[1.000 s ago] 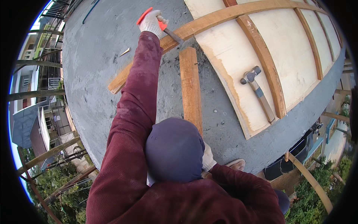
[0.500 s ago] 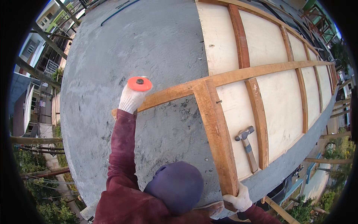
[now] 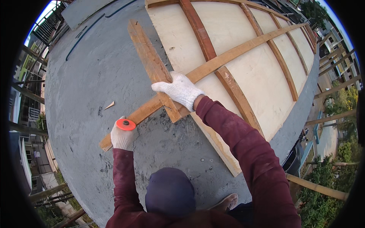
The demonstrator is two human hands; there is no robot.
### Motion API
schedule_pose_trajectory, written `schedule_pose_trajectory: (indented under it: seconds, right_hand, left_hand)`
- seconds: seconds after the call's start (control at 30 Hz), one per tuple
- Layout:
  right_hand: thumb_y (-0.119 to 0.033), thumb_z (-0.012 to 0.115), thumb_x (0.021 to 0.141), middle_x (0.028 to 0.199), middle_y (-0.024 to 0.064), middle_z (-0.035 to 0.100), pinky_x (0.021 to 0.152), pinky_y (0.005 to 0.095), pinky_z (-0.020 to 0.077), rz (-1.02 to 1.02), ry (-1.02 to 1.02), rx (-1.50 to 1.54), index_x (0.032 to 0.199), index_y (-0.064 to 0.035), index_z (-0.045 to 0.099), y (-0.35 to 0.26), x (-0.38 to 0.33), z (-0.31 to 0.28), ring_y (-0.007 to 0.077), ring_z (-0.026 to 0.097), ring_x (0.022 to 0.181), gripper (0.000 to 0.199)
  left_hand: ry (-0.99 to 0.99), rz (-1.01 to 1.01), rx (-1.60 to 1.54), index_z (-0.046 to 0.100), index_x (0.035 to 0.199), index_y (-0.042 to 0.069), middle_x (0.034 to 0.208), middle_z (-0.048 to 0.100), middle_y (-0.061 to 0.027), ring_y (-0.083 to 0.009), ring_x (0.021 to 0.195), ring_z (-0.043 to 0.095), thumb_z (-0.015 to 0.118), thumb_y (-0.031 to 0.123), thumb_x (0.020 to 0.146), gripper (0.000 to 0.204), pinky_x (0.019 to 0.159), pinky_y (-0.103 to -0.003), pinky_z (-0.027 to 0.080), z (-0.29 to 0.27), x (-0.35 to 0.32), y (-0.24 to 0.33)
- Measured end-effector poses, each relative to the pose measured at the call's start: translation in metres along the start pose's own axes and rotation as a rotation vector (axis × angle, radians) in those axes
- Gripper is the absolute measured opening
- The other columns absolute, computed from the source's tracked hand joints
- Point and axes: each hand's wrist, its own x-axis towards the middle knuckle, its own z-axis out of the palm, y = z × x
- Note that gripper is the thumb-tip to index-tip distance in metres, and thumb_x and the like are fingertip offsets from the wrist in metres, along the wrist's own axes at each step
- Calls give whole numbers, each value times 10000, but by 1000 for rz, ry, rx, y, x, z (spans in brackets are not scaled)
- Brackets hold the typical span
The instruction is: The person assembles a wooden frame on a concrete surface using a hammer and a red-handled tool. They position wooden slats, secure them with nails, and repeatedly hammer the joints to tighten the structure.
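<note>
Both hands closed: right grips plank, long axis up-left; left holds orange-capped tool.

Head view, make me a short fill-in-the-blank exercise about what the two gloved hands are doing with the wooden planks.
1. The right hand, in a white knit glove, presses on the short brown wooden plank where it lies ____ the long diagonal wooden batten.
2. The left hand grips a tool handle with a round ____ end cap.
3. Both sleeves are dark ____.
4. The pale plywood panel lies on a grey ____ slab.

Missing words: across; orange; red; concrete
</note>
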Motion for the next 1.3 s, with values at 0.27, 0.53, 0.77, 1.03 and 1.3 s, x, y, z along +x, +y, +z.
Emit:
schedule_pose_trajectory:
  seconds: [0.27, 0.53, 0.77, 1.03, 1.3]
  right_hand:
    - [-498, 588, 912, 1345, 265, 642, 1074, 437, 484, -199, -249, -666, 1445, -33, 548, 15, -49, -58, 422, 620, 1236, 709]
    - [-249, 596, 869, 1166, 292, 692, 996, 471, 522, 534, -101, -1049, 1309, 2, 610, 189, -209, -235, 449, 653, 1137, 507]
    - [-396, 827, 769, 1367, 279, 593, 1078, 463, 486, 423, 209, -797, 1490, 18, 425, 349, -304, -175, 411, 592, 1273, 924]
    - [-374, 766, 685, 1063, 213, 682, 904, 466, 548, 364, 325, -711, 1142, -14, 635, 371, -316, -188, 387, 679, 1023, 597]
    - [-324, 776, 686, 1008, 200, 669, 821, 464, 562, 274, 353, -735, 1074, -27, 647, 396, -316, -187, 380, 676, 961, 505]
  left_hand:
    - [-75, -72, -50, 674, 1275, 54, 1173, 744, -143, -297, 1147, 697, 731, 333, 865, 500, 963, -366, 523, 9, -4, -42]
    - [-214, -92, -26, 659, 1323, 56, 1221, 734, -146, -295, 1148, 694, 738, 340, 888, 526, 988, -359, 510, 31, 11, -43]
    - [-202, 241, 16, 678, 1299, 95, 978, 697, -75, -168, 783, 635, 762, 302, 901, 457, 683, -310, 485, 49, 34, -170]
    - [-105, -379, -575, 618, 1392, 104, 876, 642, -6, -72, 546, 486, 767, 286, 935, 513, 466, -264, 390, -4, 17, -37]
    - [-346, -89, -672, 591, 1380, -10, 1247, 688, -101, -94, 684, 562, 703, 284, 984, 505, 744, -314, 554, -47, 16, 187]
